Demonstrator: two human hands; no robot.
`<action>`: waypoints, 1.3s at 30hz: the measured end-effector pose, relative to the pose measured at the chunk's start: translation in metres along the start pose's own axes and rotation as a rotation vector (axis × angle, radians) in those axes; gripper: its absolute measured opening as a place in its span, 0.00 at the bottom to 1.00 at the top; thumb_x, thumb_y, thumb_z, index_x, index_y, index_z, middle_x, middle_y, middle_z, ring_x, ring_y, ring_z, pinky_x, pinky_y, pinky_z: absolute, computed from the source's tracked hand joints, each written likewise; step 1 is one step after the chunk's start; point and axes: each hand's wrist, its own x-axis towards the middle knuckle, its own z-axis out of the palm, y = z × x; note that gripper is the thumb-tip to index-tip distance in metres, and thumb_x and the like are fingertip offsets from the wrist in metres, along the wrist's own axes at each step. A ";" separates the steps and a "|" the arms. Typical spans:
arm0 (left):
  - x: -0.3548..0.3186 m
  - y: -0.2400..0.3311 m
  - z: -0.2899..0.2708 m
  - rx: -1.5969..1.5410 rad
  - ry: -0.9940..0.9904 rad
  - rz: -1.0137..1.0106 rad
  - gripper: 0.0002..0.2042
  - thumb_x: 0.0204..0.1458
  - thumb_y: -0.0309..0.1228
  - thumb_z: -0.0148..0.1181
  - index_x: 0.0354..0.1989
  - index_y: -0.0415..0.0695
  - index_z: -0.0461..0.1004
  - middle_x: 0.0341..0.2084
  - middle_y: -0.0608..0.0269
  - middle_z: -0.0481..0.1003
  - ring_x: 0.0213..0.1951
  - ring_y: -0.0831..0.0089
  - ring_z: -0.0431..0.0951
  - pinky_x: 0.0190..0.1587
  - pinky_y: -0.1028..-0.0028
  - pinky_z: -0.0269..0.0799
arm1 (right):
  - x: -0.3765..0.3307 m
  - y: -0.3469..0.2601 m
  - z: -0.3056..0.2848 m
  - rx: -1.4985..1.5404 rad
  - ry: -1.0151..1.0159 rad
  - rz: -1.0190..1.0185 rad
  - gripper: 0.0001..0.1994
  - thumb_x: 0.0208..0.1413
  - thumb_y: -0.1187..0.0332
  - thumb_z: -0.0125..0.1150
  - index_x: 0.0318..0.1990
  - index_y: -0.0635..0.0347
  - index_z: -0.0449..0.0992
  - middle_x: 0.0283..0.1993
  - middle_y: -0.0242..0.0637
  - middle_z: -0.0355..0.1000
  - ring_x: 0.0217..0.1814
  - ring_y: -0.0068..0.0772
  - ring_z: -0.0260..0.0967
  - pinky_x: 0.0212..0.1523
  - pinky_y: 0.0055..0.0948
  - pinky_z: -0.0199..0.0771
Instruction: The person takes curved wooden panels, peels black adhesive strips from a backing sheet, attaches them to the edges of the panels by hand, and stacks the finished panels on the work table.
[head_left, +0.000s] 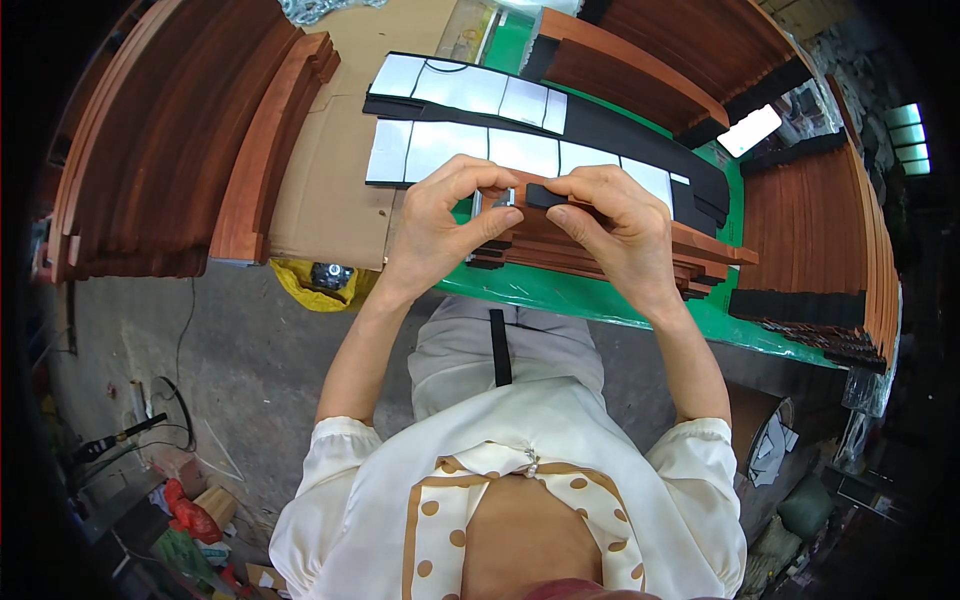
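In front of me both hands come together above the near edge of the green-covered table. My left hand (445,212) pinches a small silver-grey metal-looking piece (508,197) between thumb and fingers. My right hand (625,218) grips a small black block-like piece (543,196), its end facing the silver piece with a narrow gap between them. What lies inside the right hand's grip is hidden. Under the hands is a stack of reddish-brown wooden slats (700,258). Just beyond them, white rectangular sheets (525,150) lie in rows on black strips (640,135).
Tall stacks of wooden slats (160,150) stand at the left beside cardboard (325,200). More wooden slats (800,215) are piled at the right, and others (630,75) at the back. A yellow bag (300,285) sits below the table's left side. A cable (185,410) trails over the floor.
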 end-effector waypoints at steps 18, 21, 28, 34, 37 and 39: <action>0.001 0.000 0.003 -0.027 0.052 0.026 0.12 0.42 0.22 0.66 0.37 0.38 0.75 0.35 0.63 0.75 0.28 0.78 0.71 0.35 0.77 0.69 | 0.003 0.002 0.005 -0.015 -0.031 -0.008 0.10 0.44 0.77 0.67 0.37 0.62 0.79 0.35 0.36 0.73 0.33 0.29 0.71 0.28 0.24 0.71; 0.000 0.000 0.003 -0.015 0.047 0.040 0.12 0.42 0.22 0.66 0.38 0.38 0.76 0.35 0.63 0.75 0.28 0.78 0.71 0.35 0.77 0.69 | 0.003 0.001 0.005 -0.023 -0.033 -0.006 0.10 0.44 0.77 0.67 0.37 0.62 0.79 0.35 0.36 0.73 0.33 0.29 0.71 0.29 0.24 0.71; 0.001 0.006 0.002 -0.020 0.023 -0.006 0.13 0.43 0.21 0.66 0.40 0.39 0.75 0.35 0.63 0.74 0.36 0.75 0.73 0.39 0.77 0.69 | 0.003 0.003 0.005 -0.033 -0.034 -0.007 0.11 0.43 0.76 0.67 0.38 0.62 0.79 0.36 0.37 0.75 0.36 0.33 0.72 0.33 0.28 0.72; -0.001 -0.001 0.007 0.021 0.066 0.128 0.14 0.43 0.19 0.65 0.41 0.42 0.76 0.34 0.63 0.74 0.32 0.75 0.73 0.35 0.76 0.70 | 0.001 0.011 -0.004 0.028 0.000 -0.007 0.12 0.45 0.76 0.66 0.40 0.63 0.78 0.40 0.38 0.76 0.40 0.35 0.73 0.39 0.29 0.74; -0.002 -0.004 0.007 0.094 0.068 0.203 0.14 0.43 0.18 0.64 0.41 0.42 0.77 0.33 0.63 0.73 0.30 0.75 0.73 0.31 0.77 0.70 | -0.004 0.014 -0.005 0.006 -0.006 -0.048 0.11 0.45 0.76 0.65 0.39 0.62 0.78 0.40 0.37 0.76 0.41 0.35 0.73 0.39 0.28 0.75; -0.003 -0.006 0.007 0.137 0.041 0.243 0.14 0.44 0.17 0.63 0.41 0.40 0.76 0.34 0.62 0.72 0.32 0.74 0.74 0.32 0.78 0.70 | -0.007 0.015 -0.003 -0.003 -0.001 -0.064 0.11 0.45 0.76 0.65 0.39 0.62 0.78 0.39 0.37 0.76 0.40 0.35 0.73 0.38 0.28 0.75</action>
